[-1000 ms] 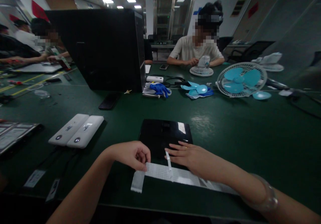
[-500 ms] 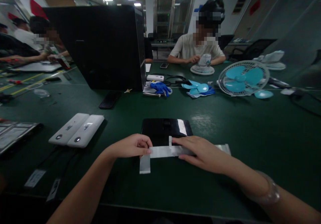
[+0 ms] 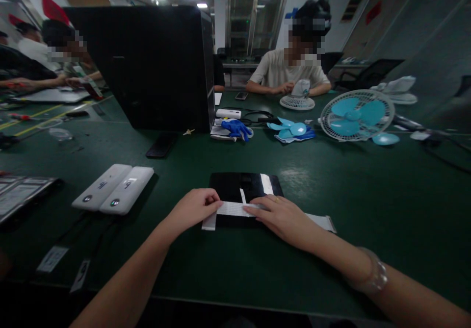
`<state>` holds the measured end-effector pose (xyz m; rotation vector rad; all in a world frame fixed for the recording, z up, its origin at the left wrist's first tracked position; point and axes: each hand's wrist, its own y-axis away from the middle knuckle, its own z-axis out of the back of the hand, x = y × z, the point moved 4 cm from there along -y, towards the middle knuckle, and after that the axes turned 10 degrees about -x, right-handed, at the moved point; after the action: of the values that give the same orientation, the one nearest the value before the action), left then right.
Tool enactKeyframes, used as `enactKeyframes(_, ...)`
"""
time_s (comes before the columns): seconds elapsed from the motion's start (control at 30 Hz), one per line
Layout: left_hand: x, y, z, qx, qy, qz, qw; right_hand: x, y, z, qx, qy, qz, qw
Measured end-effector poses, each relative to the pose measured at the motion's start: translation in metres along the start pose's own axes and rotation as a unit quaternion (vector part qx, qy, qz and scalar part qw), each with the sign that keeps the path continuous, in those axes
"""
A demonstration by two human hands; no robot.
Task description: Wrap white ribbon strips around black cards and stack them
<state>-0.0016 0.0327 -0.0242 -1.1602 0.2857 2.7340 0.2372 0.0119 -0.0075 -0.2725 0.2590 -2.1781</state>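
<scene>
A long white strip (image 3: 231, 209) lies across the near part of a flat glossy black slab (image 3: 235, 187) on the green table. My left hand (image 3: 195, 208) pinches the strip near its left end, whose tip bends down over the slab's edge. My right hand (image 3: 281, 215) presses flat on the strip's middle, fingers together. The strip's right end (image 3: 320, 221) trails out onto the table past my right wrist. A small tab of the strip sticks up between my hands.
Two white oblong devices (image 3: 114, 189) lie to the left. A large black monitor back (image 3: 154, 68) stands behind. Blue gloves (image 3: 235, 128), loose blue fan blades (image 3: 290, 131) and a small fan (image 3: 355, 114) sit farther off. A person (image 3: 290, 68) works opposite; others sit far left.
Both hands carried the strip away from me, from the bare table near the front edge onto the black slab. My right hand now presses it down flat.
</scene>
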Motion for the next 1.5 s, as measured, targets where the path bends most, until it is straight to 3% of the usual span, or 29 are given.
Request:
enactKeyframes(0.27, -0.01, 0.001, -0.002, -0.03, -0.099, 0.005, 0.995, 0.002, 0.0, -0.003, 0.013, 0.027, 0.014, 0.999)
enactKeyframes(0.73, -0.003, -0.001, -0.003, -0.05, -0.131, 0.002, 0.99, 0.009, -0.002, 0.003, -0.005, 0.031, 0.009, 0.999)
enactKeyframes(0.9, -0.005, -0.003, -0.002, -0.068, -0.116, 0.006, 0.991, 0.008, -0.003, 0.002, 0.011, 0.034, 0.005, 0.999)
enactKeyframes(1.07, -0.005, -0.003, 0.008, -0.166, -0.068, 0.003, 0.984, 0.002, -0.002, 0.009, -0.011, 0.019, -0.008, 1.0)
enactKeyframes(1.17, -0.004, -0.003, 0.011, -0.198, -0.031, -0.01, 0.98, -0.007, 0.0, 0.012, -0.029, 0.004, -0.035, 0.999)
enactKeyframes(1.5, -0.007, 0.0, 0.01, -0.185, 0.0, -0.004, 0.983, -0.027, 0.003, -0.003, 0.061, -0.081, -0.045, 0.994)
